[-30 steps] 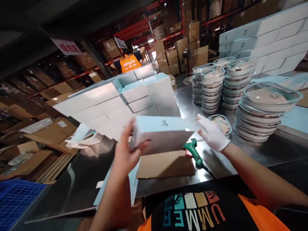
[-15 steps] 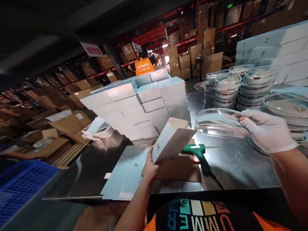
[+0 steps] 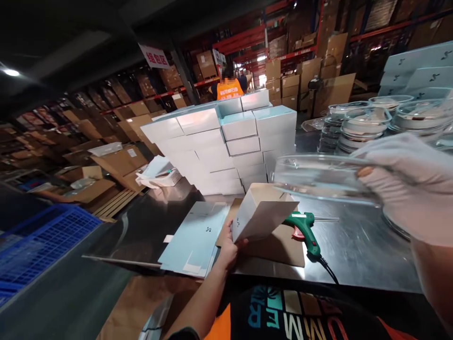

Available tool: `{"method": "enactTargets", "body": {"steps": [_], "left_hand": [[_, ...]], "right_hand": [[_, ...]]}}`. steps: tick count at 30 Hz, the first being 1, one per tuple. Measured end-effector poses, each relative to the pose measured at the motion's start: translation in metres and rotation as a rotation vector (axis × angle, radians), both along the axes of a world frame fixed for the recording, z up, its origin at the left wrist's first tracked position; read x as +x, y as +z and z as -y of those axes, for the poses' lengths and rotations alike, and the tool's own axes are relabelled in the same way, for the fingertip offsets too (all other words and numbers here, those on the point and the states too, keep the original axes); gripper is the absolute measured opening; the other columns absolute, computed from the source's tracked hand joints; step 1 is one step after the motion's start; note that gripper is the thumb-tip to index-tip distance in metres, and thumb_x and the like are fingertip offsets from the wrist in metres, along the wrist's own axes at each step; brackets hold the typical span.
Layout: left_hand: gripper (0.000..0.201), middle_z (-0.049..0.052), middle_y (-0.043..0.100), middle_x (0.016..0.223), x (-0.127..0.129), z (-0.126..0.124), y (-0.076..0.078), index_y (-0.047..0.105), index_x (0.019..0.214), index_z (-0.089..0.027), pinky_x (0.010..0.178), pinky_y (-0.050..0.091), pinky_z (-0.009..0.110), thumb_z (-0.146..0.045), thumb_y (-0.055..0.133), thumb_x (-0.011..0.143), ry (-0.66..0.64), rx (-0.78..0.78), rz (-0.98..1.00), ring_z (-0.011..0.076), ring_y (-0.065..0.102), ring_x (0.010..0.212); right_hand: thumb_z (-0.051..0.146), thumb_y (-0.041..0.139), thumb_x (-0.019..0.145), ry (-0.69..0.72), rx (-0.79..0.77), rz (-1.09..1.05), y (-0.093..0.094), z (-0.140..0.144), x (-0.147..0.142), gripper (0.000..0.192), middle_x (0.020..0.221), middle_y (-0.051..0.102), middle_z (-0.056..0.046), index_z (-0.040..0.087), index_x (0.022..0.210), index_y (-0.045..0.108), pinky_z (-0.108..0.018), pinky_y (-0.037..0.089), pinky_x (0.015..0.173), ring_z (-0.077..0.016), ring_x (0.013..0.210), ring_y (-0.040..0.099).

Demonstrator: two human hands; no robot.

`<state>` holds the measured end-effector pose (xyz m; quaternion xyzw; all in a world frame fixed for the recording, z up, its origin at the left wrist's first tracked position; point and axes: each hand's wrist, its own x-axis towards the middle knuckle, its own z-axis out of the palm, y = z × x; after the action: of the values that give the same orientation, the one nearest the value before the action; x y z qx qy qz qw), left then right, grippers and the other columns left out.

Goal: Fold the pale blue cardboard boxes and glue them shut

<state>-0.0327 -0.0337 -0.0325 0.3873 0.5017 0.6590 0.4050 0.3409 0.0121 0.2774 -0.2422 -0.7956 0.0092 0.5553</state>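
Observation:
My bare left hand [image 3: 229, 245] is closed round the lower side of a pale carton [image 3: 264, 219], whose flap stands open towards the top right. Gloved in white, my right hand [image 3: 406, 184] grips the right end of a clear glass dish [image 3: 318, 174], raised above the metal table and blurred by motion. The dish is level with the carton's upper edge and to its right. Below it lies a green glue gun [image 3: 306, 231] with a red trigger, its tip hidden behind the carton. Flat light-blue cartons [image 3: 194, 238] lie left of my left hand.
Stacked white boxes [image 3: 208, 146] form a wall along the table's back. Several piles of glass dishes [image 3: 364, 125] stand at the right, before more blue boxes [image 3: 406, 71]. A white basket [image 3: 161, 174] sits at the back left, and a blue crate [image 3: 46, 245] lies beyond the table [image 3: 141, 231].
My right hand has brought the glass dish nearer to the camera and towards the carton. The view has shifted, so the surroundings sit further right. My left hand still holds the carton.

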Motion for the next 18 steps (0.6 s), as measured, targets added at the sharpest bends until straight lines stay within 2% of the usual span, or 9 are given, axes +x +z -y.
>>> {"method": "enactTargets", "body": {"steps": [3, 7, 10, 12, 14, 16, 18], "left_hand": [[0.113, 0.013, 0.064, 0.148, 0.003, 0.0, -0.003, 0.046, 0.154, -0.03, 0.113, 0.052, 0.048, -0.041, 0.104, 0.058, -0.017, -0.015, 0.032, 0.034, 0.066, 0.129], [0.112, 0.011, 0.066, 0.143, 0.016, 0.0, -0.01, 0.054, 0.145, -0.03, 0.113, 0.052, 0.05, -0.042, 0.108, 0.047, -0.159, -0.067, 0.001, 0.0346, 0.066, 0.128], [0.108, 0.013, 0.066, 0.143, 0.023, -0.001, -0.009, 0.055, 0.141, -0.025, 0.116, 0.05, 0.05, -0.041, 0.108, 0.049, -0.211, -0.072, -0.075, 0.0353, 0.064, 0.131], [0.103, 0.014, 0.067, 0.14, 0.025, -0.001, -0.006, 0.056, 0.14, -0.023, 0.117, 0.049, 0.051, -0.042, 0.107, 0.053, -0.191, -0.085, -0.166, 0.0366, 0.064, 0.133], [0.097, 0.015, 0.069, 0.136, 0.024, 0.001, -0.002, 0.057, 0.137, -0.02, 0.117, 0.05, 0.054, -0.044, 0.106, 0.057, -0.179, -0.097, -0.261, 0.0391, 0.063, 0.132], [0.096, 0.016, 0.068, 0.139, 0.023, 0.003, 0.001, 0.056, 0.14, -0.02, 0.116, 0.05, 0.057, -0.049, 0.103, 0.061, -0.169, -0.075, -0.304, 0.0419, 0.062, 0.134], [0.111, 0.018, 0.063, 0.148, 0.023, 0.005, 0.005, 0.046, 0.152, -0.022, 0.117, 0.049, 0.061, -0.053, 0.102, 0.062, -0.142, -0.007, -0.316, 0.0443, 0.059, 0.139]], "right_hand": [[0.022, 0.064, 0.103, 0.15, 0.056, 0.262, 0.006, 0.0, -0.017, 0.012, 0.093, 0.074, -0.004, 0.029, 0.098, 0.072, -0.043, 0.054, 0.085, -0.024, 0.089, 0.067], [0.03, 0.06, 0.104, 0.198, -0.165, 0.543, 0.003, -0.017, -0.05, 0.022, 0.089, 0.075, -0.007, 0.022, 0.094, 0.077, -0.039, 0.056, 0.077, -0.0229, 0.084, 0.069], [0.03, 0.063, 0.099, 0.191, -0.244, 0.614, -0.014, -0.028, -0.069, 0.021, 0.099, 0.08, -0.01, 0.02, 0.101, 0.082, -0.043, 0.06, 0.088, -0.0267, 0.094, 0.074], [0.032, 0.065, 0.098, 0.187, -0.214, 0.559, -0.033, -0.029, -0.07, 0.027, 0.122, 0.08, -0.013, 0.022, 0.119, 0.081, -0.049, 0.061, 0.102, -0.0318, 0.115, 0.074], [0.041, 0.066, 0.101, 0.162, -0.237, 0.438, -0.062, -0.027, -0.061, 0.044, 0.149, 0.07, -0.013, 0.026, 0.142, 0.071, -0.054, 0.055, 0.117, -0.0353, 0.138, 0.067], [0.053, 0.065, 0.102, 0.122, -0.341, 0.299, -0.1, -0.023, -0.051, 0.065, 0.164, 0.059, -0.014, 0.028, 0.161, 0.054, -0.059, 0.049, 0.125, -0.0376, 0.151, 0.058], [0.062, 0.065, 0.101, 0.13, -0.514, 0.212, -0.142, -0.021, -0.05, 0.083, 0.168, 0.054, -0.018, 0.025, 0.171, 0.039, -0.061, 0.05, 0.124, -0.0393, 0.153, 0.056]]}}
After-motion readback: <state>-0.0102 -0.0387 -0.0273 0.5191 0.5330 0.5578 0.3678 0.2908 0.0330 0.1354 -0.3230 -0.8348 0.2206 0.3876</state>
